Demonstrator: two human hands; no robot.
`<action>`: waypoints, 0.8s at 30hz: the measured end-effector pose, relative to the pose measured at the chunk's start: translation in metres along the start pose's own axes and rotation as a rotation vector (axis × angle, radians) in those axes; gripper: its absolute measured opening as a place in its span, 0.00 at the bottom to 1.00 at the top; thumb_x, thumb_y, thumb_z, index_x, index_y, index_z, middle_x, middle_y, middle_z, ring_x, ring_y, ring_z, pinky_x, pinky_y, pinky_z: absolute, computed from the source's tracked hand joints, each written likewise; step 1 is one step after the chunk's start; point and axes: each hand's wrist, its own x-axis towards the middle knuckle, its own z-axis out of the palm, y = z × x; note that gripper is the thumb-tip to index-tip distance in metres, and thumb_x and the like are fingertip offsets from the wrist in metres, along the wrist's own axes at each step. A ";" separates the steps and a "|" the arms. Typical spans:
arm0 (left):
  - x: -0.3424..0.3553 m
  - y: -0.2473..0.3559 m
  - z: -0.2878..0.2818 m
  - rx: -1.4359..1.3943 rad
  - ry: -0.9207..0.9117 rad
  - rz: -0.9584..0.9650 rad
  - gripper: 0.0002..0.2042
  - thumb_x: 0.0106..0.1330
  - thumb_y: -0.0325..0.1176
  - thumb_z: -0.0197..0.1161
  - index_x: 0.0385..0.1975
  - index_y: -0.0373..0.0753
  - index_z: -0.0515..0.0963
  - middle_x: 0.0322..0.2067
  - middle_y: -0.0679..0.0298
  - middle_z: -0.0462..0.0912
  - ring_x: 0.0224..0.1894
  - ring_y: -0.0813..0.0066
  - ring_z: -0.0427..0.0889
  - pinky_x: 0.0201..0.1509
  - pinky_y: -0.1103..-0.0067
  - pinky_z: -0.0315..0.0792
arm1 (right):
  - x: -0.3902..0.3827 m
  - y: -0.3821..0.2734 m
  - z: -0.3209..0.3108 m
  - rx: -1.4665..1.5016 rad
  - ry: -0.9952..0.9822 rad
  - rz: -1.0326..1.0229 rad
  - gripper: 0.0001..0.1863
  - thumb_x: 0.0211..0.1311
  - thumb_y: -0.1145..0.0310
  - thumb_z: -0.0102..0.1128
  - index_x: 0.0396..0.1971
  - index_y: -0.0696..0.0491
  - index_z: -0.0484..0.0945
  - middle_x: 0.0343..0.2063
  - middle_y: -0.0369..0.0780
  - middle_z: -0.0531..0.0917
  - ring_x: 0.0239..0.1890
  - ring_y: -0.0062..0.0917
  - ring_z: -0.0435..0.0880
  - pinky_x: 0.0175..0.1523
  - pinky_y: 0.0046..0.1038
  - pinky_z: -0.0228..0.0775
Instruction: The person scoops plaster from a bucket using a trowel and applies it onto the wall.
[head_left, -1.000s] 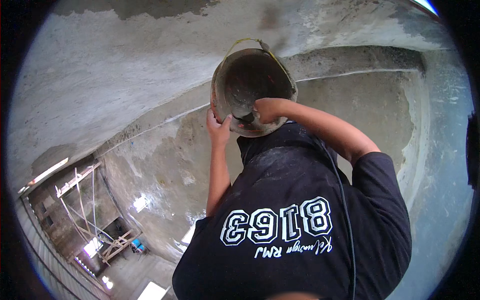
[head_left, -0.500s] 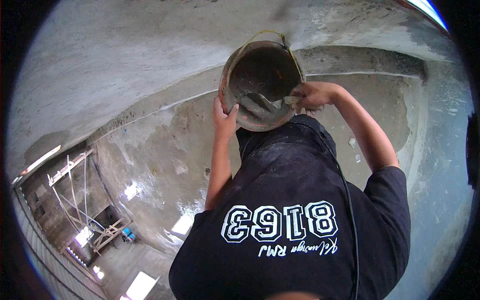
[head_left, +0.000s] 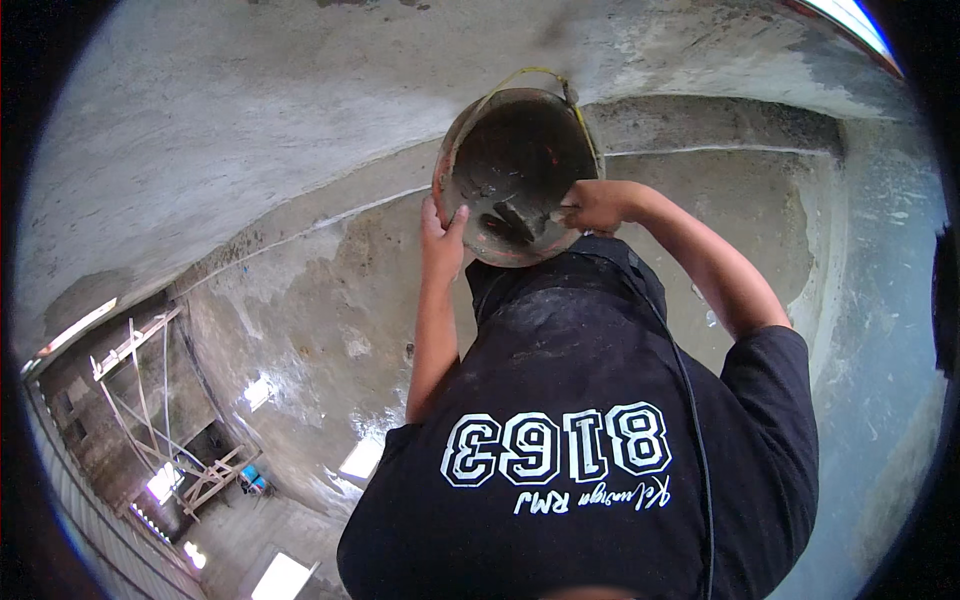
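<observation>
A round, mortar-stained bucket with a thin yellow handle is tilted in front of my body, its mouth facing up toward me. My left hand grips its left rim, with the thumb on the inner side. At the right side of the mouth, my right hand is closed around what looks like a trowel, its dark blade reaching low into the bucket. Wet grey mortar smears the bottom wall. The trowel's handle is hidden in my fingers.
A rough, patchy plastered wall rises close in front, with a ledge line across it. Wooden scaffolding stands far off at lower left, near a blue object. A dark cable runs along my black shirt.
My right hand has moved left and slightly down, deeper over the bucket's mouth. The mortar lump at the bottom looks disturbed and smaller. My left hand keeps its grip on the rim.
</observation>
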 end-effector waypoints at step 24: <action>0.017 0.009 -0.002 -0.170 0.086 -0.029 0.19 0.62 0.28 0.60 0.53 0.33 0.66 0.47 0.57 0.77 0.49 0.69 0.75 0.53 0.74 0.68 | -0.056 0.025 0.053 1.266 0.286 -0.108 0.19 0.59 0.63 0.56 0.48 0.56 0.75 0.25 0.34 0.77 0.18 0.15 0.73 0.19 0.16 0.63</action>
